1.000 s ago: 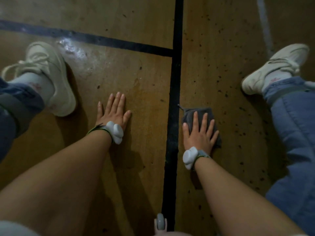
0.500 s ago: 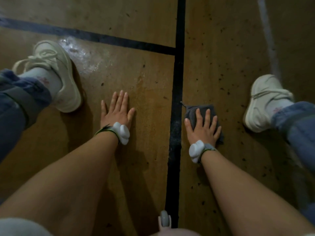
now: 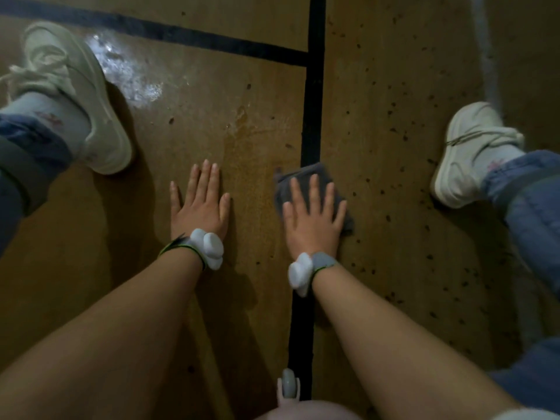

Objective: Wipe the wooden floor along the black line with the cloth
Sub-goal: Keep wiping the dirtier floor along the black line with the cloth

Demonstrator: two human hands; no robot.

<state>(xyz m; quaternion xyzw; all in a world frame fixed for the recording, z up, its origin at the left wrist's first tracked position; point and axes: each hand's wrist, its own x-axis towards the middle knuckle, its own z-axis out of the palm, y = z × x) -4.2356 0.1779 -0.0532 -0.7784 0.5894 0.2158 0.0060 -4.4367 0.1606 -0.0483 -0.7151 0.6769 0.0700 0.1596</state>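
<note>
A dark grey cloth (image 3: 306,175) lies flat on the wooden floor (image 3: 236,165), covering part of the long black line (image 3: 312,110) that runs away from me. My right hand (image 3: 312,219) presses on the cloth with straight, spread fingers, so most of the cloth is hidden under the palm. My left hand (image 3: 198,204) rests flat on the bare floor to the left of the line, fingers straight, holding nothing.
A second black line (image 3: 169,34) crosses from the left and meets the long one. A shiny wet patch (image 3: 127,74) lies at upper left. White sneakers stand at the left (image 3: 81,95) and right (image 3: 466,153), with jeans legs at both edges. Dark specks dot the floor right of the line.
My right hand has slid the cloth leftward from the floor right of the line onto the black line. The right foot moved closer in. My left hand stayed planted.
</note>
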